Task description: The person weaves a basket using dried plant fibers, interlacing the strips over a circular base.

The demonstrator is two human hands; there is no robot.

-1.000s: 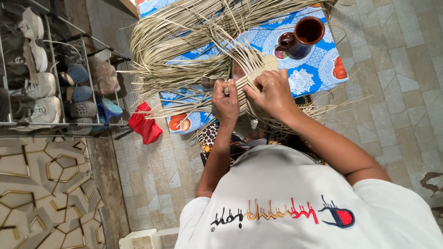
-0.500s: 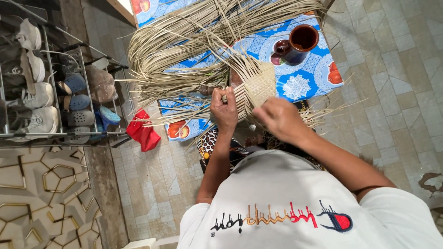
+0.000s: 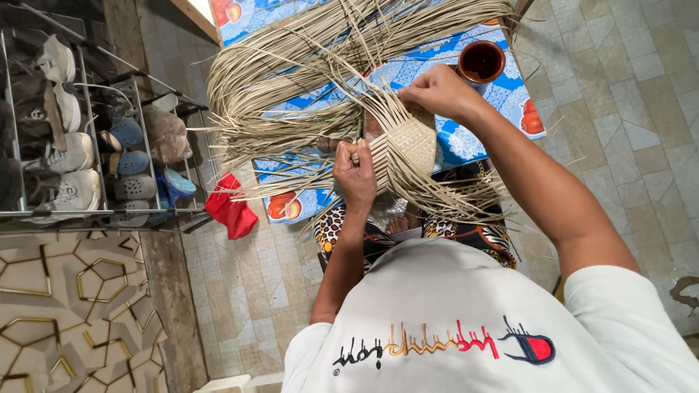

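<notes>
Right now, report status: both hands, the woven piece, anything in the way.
Left hand shut on loose straw strips. Right hand pinching strips at the far edge of the woven mat. Brown cup beside right hand, not touching.

Two hands were at work: the left hand [image 3: 357, 171] near the centre of the frame and the right hand [image 3: 437, 91] above and to its right. Between them sat one woven mat piece [image 3: 411, 142], with loose straw strands [image 3: 291, 80] fanning toward the upper left, too many to count. One brown cup [image 3: 480, 62] stood at the upper right on one blue patterned cloth [image 3: 466, 145]. One red rag [image 3: 229, 211] lay left of centre. One shoe rack [image 3: 80, 131] at the left edge held several shoes, their number unclear.
</notes>
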